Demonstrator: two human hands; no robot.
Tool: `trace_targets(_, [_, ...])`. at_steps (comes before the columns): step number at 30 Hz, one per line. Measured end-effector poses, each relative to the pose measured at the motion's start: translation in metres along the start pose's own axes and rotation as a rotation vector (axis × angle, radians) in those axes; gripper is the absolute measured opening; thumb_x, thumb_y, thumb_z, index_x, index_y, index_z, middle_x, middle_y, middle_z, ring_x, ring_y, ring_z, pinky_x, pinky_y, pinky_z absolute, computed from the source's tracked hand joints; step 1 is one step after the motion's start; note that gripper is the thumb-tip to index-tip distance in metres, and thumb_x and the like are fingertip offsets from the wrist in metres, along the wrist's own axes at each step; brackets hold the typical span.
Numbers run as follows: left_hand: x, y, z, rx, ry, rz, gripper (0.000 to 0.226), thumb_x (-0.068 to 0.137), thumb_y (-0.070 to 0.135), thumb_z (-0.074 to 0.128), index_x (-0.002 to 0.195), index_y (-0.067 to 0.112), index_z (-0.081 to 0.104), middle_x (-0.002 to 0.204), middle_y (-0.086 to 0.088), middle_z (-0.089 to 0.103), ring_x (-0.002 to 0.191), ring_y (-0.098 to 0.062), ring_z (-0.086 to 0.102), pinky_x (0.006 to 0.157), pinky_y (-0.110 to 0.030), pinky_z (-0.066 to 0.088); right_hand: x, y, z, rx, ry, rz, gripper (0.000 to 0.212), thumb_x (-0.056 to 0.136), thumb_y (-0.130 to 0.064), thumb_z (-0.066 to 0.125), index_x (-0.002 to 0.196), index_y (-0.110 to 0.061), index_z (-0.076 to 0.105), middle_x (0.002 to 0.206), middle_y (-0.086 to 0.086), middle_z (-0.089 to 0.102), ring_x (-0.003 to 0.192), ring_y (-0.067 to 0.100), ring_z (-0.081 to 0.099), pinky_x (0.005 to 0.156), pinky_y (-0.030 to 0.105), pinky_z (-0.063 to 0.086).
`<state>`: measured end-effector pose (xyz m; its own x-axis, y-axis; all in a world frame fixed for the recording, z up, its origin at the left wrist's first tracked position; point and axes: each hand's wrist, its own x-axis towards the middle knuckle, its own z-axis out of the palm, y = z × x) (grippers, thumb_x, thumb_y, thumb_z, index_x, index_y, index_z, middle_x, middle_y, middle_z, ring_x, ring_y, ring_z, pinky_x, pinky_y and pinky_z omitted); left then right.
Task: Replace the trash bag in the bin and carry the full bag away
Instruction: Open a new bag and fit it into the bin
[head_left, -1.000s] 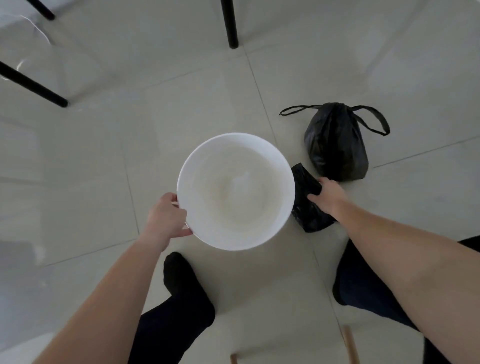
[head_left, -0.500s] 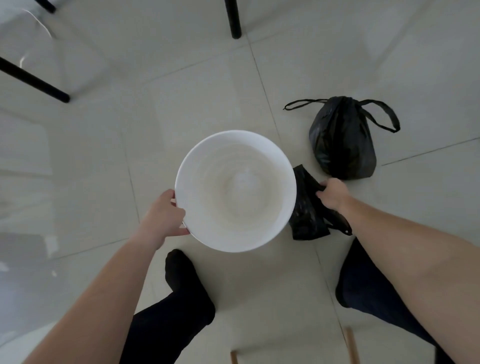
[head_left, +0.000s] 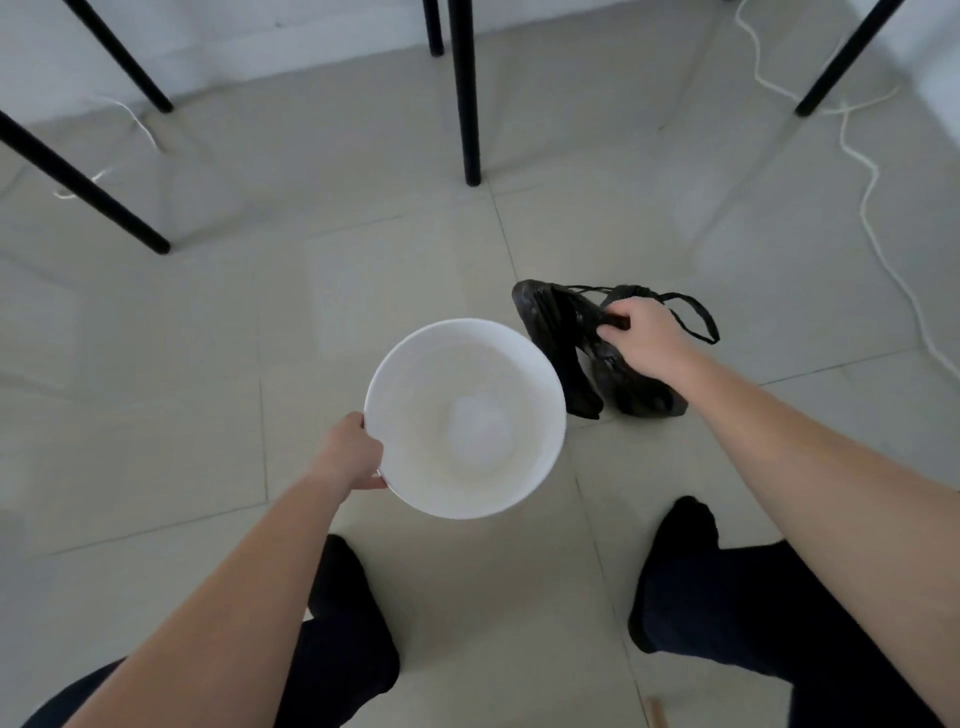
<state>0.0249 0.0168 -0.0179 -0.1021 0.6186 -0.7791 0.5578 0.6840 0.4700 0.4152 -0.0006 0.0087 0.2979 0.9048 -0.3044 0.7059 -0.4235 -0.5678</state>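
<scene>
My left hand (head_left: 349, 453) pinches the empty white bin (head_left: 464, 418) rim; right hand (head_left: 643, 332) fist-closed on the folded black bag (head_left: 563, 332), beside bin.

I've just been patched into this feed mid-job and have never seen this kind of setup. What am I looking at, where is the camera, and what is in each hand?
There is no machine here: a person works with two bare hands, and the single camera sits on their head, looking forward and down. The two arms reaching in from below are theirs, and the dark shapes at the bottom are their legs and feet.

The left hand grips the rim of a white bin, which has no liner in it. The right hand is closed on a folded black bag, lifted beside the bin. Behind and under that hand sits a second black bag with loop handles, seemingly the full one, on the tiled floor. Black furniture legs and a white cable lie further off.
</scene>
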Motion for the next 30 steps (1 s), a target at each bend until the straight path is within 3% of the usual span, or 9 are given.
trace_targets(5, [-0.007,-0.009,-0.002,-0.003,-0.028,0.011,0.037,0.088,-0.012,0.049,0.117,0.006,0.062,0.115,-0.015,0.07,0.101,-0.039,0.074,0.07,-0.048,0.068,-0.029,-0.064,-0.045,-0.018,-0.015,-0.124,0.019,0.1,-0.02,0.063,0.117,-0.017,0.072,0.099,0.0,0.069,0.098,0.025,0.066,0.082,0.031,0.044])
trace_targets(9, [-0.001,-0.021,-0.011,0.083,-0.051,0.049,0.032,0.074,-0.004,0.057,0.103,0.001,0.069,0.103,-0.02,0.078,0.095,-0.037,0.079,0.085,-0.057,0.065,-0.051,-0.11,-0.062,-0.072,0.0,-0.325,0.015,0.096,-0.014,0.069,0.109,-0.018,0.076,0.099,-0.002,0.062,0.092,0.02,0.061,0.084,0.032,0.045])
trace_targets(12, [-0.016,-0.009,-0.016,0.135,-0.025,0.06,0.016,0.085,-0.006,0.06,0.1,-0.005,0.067,0.106,-0.02,0.076,0.094,-0.034,0.076,0.087,-0.049,0.065,-0.069,-0.137,-0.068,-0.065,0.009,-0.448,0.021,0.091,-0.007,0.07,0.102,-0.023,0.078,0.094,-0.005,0.062,0.09,0.02,0.064,0.089,0.041,0.052])
trace_targets(16, [-0.046,0.023,-0.029,0.066,0.053,0.161,0.014,0.097,0.007,0.061,0.11,0.011,0.064,0.107,-0.014,0.068,0.085,-0.031,0.064,0.083,-0.044,0.064,-0.09,-0.166,-0.082,-0.073,0.027,-0.558,0.023,0.091,-0.012,0.069,0.102,-0.03,0.079,0.09,-0.013,0.058,0.084,0.006,0.057,0.082,0.03,0.047])
trace_targets(18, [-0.064,0.04,-0.039,-0.079,0.063,0.285,0.034,0.1,0.019,0.063,0.134,0.016,0.062,0.125,-0.009,0.067,0.094,-0.024,0.064,0.08,-0.04,0.061,-0.098,-0.178,-0.088,-0.051,-0.006,-0.59,0.022,0.092,-0.014,0.069,0.101,-0.031,0.079,0.092,-0.014,0.059,0.086,0.002,0.057,0.079,0.018,0.041])
trace_targets(20, [-0.09,0.055,-0.048,-0.17,0.054,0.451,0.041,0.104,0.029,0.063,0.144,0.024,0.058,0.138,0.003,0.062,0.11,-0.015,0.065,0.088,-0.038,0.059,-0.106,-0.187,-0.091,-0.028,-0.047,-0.611,0.024,0.092,-0.012,0.069,0.101,-0.032,0.079,0.095,-0.013,0.061,0.091,0.002,0.058,0.078,0.009,0.036])
trace_targets(24, [-0.132,0.069,-0.058,-0.28,-0.052,0.646,0.043,0.105,0.036,0.064,0.148,0.037,0.056,0.145,0.02,0.058,0.124,0.002,0.062,0.101,-0.033,0.053,-0.119,-0.203,-0.096,0.108,-0.119,-0.683,0.026,0.094,-0.004,0.068,0.102,-0.026,0.079,0.095,-0.01,0.061,0.095,0.009,0.061,0.084,0.015,0.044])
trace_targets(28, [-0.141,0.074,-0.052,-0.416,-0.246,0.64,0.037,0.108,0.028,0.059,0.145,0.025,0.061,0.135,0.01,0.072,0.12,-0.005,0.069,0.098,-0.026,0.053,-0.114,-0.203,-0.088,0.172,-0.155,-0.686,0.024,0.095,-0.005,0.068,0.103,-0.024,0.079,0.097,-0.006,0.062,0.096,0.011,0.063,0.089,0.02,0.048])
trace_targets(30, [-0.138,0.079,-0.05,-0.465,-0.33,0.599,0.036,0.109,0.032,0.056,0.139,0.016,0.066,0.131,-0.003,0.075,0.123,-0.016,0.07,0.104,-0.034,0.051,-0.106,-0.195,-0.079,0.164,-0.166,-0.647,0.025,0.095,-0.006,0.069,0.103,-0.027,0.079,0.097,-0.003,0.063,0.095,0.014,0.063,0.088,0.021,0.047])
